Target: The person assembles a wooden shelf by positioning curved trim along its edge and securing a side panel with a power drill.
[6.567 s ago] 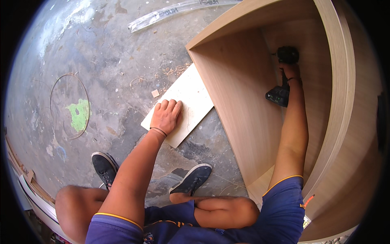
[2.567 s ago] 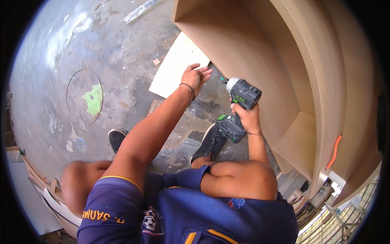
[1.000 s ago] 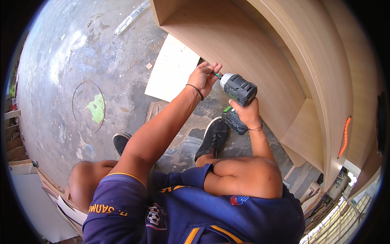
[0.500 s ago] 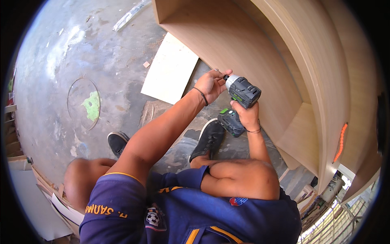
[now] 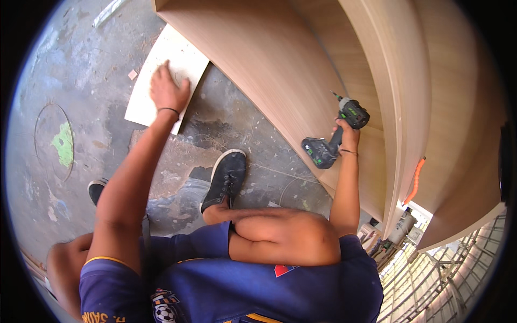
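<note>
The right hand (image 5: 349, 135) is gripping the drill (image 5: 354, 113), its fingers wrapping the handle below the motor housing. The drill is hanging in the air before the open side of the cabinet (image 5: 258, 70), with its bit (image 5: 336, 96) pointing up and to the left. Small pale and green lettering is showing on the dark housing, and more marks are showing on the battery (image 5: 319, 153) at the foot of the handle.

The left hand (image 5: 170, 92) is holding nothing that shows; its fingers are spreading wide over the white board (image 5: 141, 105), the thumb standing apart. The hand is blurring, so whether it is touching the board cannot be told. The board is lying on the floor (image 5: 231, 113), its upper end close by the cabinet's edge. A small block (image 5: 132, 74) is lying just beside the board.

The blue shirt (image 5: 258, 293) is carrying a football crest (image 5: 163, 306) and a red and blue badge (image 5: 284, 269), while yellow lettering (image 5: 102, 317) is running along the left sleeve, partly cut off by the frame. An orange strip (image 5: 414, 181) is running along the cabinet's outer side. A dark shoe (image 5: 230, 175) is resting on the floor between the board and the bent knee.
</note>
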`<control>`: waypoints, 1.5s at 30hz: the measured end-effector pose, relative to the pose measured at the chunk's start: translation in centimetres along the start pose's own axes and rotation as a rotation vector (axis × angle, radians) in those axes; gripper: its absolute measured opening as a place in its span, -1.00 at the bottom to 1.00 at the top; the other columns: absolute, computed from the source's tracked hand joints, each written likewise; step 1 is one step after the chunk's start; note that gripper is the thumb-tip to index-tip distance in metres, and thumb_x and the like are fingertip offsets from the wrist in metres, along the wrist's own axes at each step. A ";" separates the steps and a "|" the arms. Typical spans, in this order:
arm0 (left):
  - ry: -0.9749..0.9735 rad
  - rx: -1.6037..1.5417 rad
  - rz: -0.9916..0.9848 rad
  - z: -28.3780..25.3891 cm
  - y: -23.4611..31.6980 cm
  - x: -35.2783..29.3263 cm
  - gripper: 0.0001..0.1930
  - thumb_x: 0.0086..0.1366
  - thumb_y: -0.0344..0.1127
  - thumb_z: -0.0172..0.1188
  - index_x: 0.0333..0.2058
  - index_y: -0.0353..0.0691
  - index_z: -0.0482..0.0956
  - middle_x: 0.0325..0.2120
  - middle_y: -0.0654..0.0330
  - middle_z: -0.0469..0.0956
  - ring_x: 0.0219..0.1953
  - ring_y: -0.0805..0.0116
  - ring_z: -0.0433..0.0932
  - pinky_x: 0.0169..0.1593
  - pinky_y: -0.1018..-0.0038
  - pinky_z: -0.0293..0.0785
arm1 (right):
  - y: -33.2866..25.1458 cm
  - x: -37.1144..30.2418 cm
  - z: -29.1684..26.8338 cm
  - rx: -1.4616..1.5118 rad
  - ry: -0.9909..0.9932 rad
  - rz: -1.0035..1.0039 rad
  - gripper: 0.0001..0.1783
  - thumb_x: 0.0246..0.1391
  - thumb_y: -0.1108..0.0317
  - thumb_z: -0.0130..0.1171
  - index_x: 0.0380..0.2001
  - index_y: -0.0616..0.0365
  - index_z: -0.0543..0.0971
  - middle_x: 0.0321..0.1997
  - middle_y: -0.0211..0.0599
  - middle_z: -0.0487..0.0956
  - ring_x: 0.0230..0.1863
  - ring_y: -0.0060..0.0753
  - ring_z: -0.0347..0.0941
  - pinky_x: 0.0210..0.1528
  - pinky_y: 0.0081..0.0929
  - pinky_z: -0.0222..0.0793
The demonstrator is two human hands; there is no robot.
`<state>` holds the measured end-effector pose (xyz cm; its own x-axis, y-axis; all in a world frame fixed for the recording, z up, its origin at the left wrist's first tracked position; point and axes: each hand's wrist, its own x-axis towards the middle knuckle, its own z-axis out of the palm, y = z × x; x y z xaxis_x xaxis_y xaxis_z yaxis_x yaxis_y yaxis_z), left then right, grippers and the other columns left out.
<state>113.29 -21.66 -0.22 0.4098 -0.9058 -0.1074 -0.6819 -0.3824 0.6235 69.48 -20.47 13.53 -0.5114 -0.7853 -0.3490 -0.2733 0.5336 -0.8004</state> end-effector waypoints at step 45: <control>-0.124 0.485 -0.334 -2.1 -0.9 0.2 0.17 -0.41 0.23 0.34 0.15 -0.21 -0.04 0.09 -0.11 0.07 0.14 -0.05 0.05 0.15 0.10 -0.04 | 9.8 17.5 -14.9 -0.034 0.347 0.224 -0.85 -0.28 0.55 0.09 -0.50 0.30 0.42 -0.57 -0.23 0.43 -0.66 -0.36 0.35 -0.63 -0.55 0.35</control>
<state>115.22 -21.17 0.81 0.5954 -0.7257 -0.3448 -0.7392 -0.6629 0.1190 45.72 -24.30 6.90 -0.8042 -0.4988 -0.3232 -0.1475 0.6942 -0.7045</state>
